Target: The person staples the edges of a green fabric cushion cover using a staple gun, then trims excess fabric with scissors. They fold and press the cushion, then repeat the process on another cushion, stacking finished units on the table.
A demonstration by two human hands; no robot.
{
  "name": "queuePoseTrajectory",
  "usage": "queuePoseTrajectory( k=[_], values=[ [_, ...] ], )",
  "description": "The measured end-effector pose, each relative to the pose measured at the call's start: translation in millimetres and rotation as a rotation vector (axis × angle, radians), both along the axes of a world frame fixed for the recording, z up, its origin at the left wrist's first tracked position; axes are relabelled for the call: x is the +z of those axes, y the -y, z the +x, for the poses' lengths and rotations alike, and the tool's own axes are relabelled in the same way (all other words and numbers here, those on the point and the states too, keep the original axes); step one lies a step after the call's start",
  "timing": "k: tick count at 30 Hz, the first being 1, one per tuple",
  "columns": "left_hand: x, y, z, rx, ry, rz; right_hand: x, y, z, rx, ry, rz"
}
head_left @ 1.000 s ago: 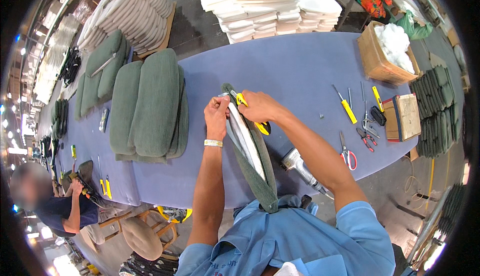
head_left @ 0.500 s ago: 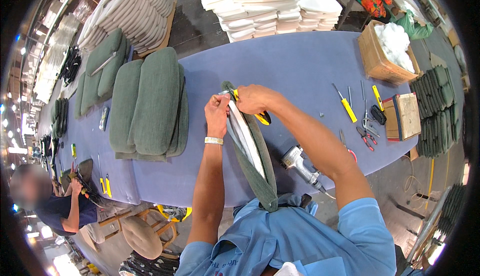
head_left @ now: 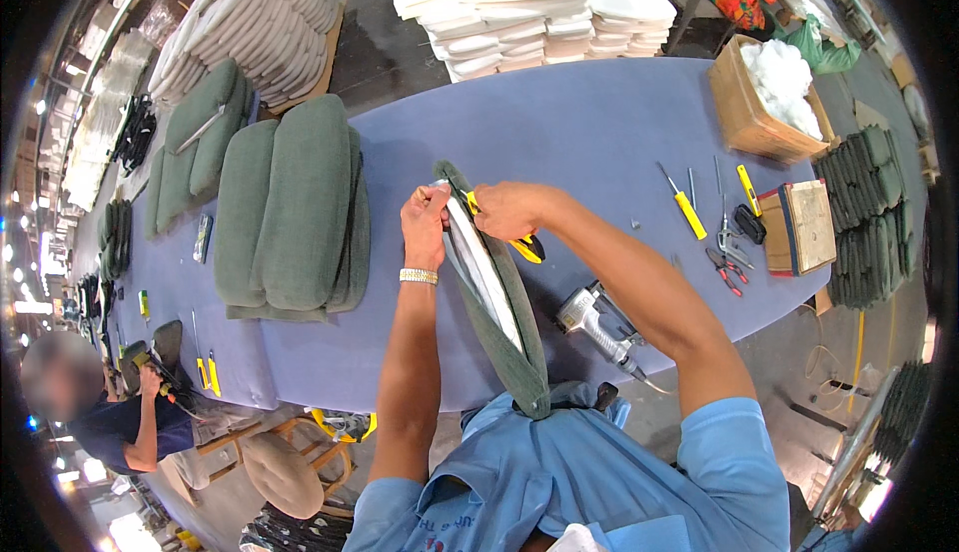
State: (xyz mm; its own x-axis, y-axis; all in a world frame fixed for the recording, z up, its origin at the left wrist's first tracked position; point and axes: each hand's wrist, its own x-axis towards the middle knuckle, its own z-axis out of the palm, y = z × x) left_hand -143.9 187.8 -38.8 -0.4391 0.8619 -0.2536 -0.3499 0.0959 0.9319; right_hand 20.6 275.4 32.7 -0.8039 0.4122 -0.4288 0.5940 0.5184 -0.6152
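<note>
Head camera view: just left of one silver pneumatic gun (head_left: 591, 318) on the blue table (head_left: 599, 112), a single long green cushion (head_left: 516, 376) stands on edge, its near end against the worker's shirt (head_left: 539, 462). The job looks partway along — white filling (head_left: 489, 272) sits inside the cover, yet the long seam gapes, unclosed over most of its length. Beyond the gun and to its left are two hands at the cushion's far end: the left hand (head_left: 425, 224) pinches the cover's edge, while the right hand (head_left: 507, 209) keeps a closed grip around one yellow-and-black tool (head_left: 526, 248). Whether that tool bites the fabric cannot be told. Right of the gun and beyond it lie one yellow-handled screwdriver (head_left: 686, 210), one yellow knife (head_left: 748, 190) and one pair of red-handled pliers (head_left: 726, 270); farther right stand two boxes, one holding white stuffing (head_left: 779, 77). Well left of the gun — two piles of green cushions (head_left: 305, 212), the individual pieces too overlapped to count.
</note>
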Motion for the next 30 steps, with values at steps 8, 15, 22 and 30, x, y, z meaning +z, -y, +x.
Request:
queuePoseTrajectory(
  k=[8, 15, 22, 30],
  values=[
    [-2, -1, 5, 0.017, 0.058, 0.013, 36, 26, 23, -0.048, 0.114, -0.096],
    [-4, 7, 12, -0.017, 0.25, 0.145, 28, 65, 60, -0.1, -0.001, -0.039],
    [30, 19, 15, -0.181, 0.295, 0.302, 31, 90, 76, -0.163, 0.035, -0.13],
    [82, 23, 51, -0.228, -0.251, 0.251, 37, 100, 81, -0.289, 0.026, -0.113]
  ],
)
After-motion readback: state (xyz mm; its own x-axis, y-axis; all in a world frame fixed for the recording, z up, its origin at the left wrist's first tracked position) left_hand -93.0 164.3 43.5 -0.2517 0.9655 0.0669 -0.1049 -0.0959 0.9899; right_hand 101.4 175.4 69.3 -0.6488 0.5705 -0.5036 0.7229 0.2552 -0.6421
